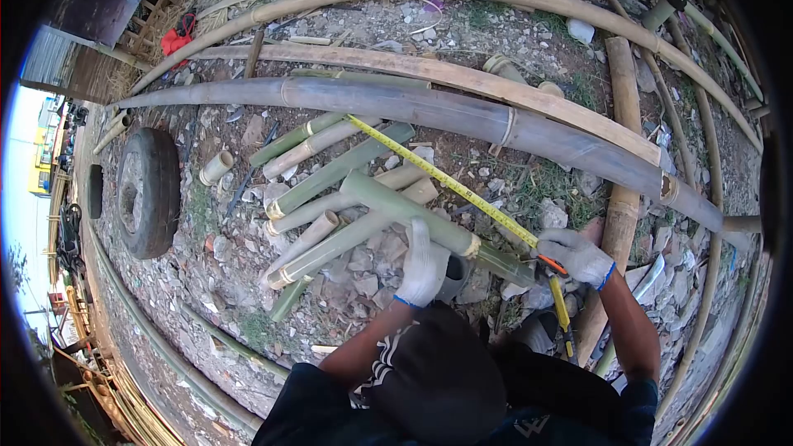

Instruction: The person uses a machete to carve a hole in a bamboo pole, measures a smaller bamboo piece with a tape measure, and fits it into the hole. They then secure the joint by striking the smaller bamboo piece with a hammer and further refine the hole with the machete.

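My left hand (424,268), in a white glove, is at the lower side of a cut green bamboo piece (405,208) and grips it; some of its fingers are hidden. My right hand (578,258), gloved too, is closed on a tape measure (552,264) with an orange and black case. Its yellow blade (442,175) runs out to the upper left, above the bamboo. Below my right hand is a yellow and black object (562,306) whose kind I cannot make out. Several cut bamboo pieces (334,249) lie in a loose pile beside my left hand.
A long grey bamboo pole (396,105) crosses beyond the pile, with a split bamboo length (462,78) behind it. A thick pole (621,198) lies to the right. An old tyre (149,192) stands at the left. Stones and rubble cover the ground.
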`<action>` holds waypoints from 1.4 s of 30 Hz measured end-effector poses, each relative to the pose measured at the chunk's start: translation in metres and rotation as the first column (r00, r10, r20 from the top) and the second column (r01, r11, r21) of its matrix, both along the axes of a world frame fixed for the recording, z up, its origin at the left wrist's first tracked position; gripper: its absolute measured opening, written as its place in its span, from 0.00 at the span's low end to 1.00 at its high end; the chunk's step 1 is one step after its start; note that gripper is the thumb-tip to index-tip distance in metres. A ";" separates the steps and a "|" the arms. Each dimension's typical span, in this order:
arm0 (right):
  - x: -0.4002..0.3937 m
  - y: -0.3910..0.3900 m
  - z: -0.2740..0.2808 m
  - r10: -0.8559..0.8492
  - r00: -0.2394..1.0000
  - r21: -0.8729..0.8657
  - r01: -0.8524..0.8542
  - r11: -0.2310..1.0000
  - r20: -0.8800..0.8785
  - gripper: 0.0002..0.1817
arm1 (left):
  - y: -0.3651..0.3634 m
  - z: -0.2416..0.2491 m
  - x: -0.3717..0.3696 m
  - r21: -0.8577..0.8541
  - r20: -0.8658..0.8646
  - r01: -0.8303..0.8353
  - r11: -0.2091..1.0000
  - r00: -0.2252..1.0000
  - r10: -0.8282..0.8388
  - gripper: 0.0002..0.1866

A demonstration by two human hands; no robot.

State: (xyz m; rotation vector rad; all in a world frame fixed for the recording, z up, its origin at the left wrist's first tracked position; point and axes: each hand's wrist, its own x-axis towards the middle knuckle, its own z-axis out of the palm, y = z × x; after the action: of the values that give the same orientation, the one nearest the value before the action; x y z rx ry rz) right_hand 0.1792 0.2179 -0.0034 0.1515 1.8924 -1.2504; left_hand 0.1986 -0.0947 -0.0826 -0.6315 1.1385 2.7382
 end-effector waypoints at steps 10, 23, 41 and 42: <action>-0.005 0.012 -0.017 0.129 0.956 0.095 -0.107 0.990 -0.264 0.13 | -0.132 0.060 -0.012 -0.827 0.150 -0.049 -0.560 0.941 -0.304 0.31; -0.010 0.013 0.001 0.037 0.935 0.037 -0.025 0.999 -0.352 0.12 | -0.212 0.032 -0.117 -0.718 0.609 0.095 -0.689 0.566 -0.556 0.34; -0.025 -0.015 0.036 0.333 0.883 0.362 -0.207 0.909 -0.332 0.10 | -0.237 0.174 -0.136 -0.237 -0.375 -0.373 0.897 0.887 0.269 0.25; -0.021 -0.008 0.032 0.353 0.844 0.458 -0.147 0.877 -0.405 0.10 | -0.232 0.161 -0.136 -0.185 -0.334 -0.356 0.916 0.899 0.282 0.25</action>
State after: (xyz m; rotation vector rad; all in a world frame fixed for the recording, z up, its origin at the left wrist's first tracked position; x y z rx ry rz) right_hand 0.1579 0.2095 0.0290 -0.2127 2.4987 -0.7259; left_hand 0.0622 -0.3262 0.0786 -0.4712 1.5866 3.0834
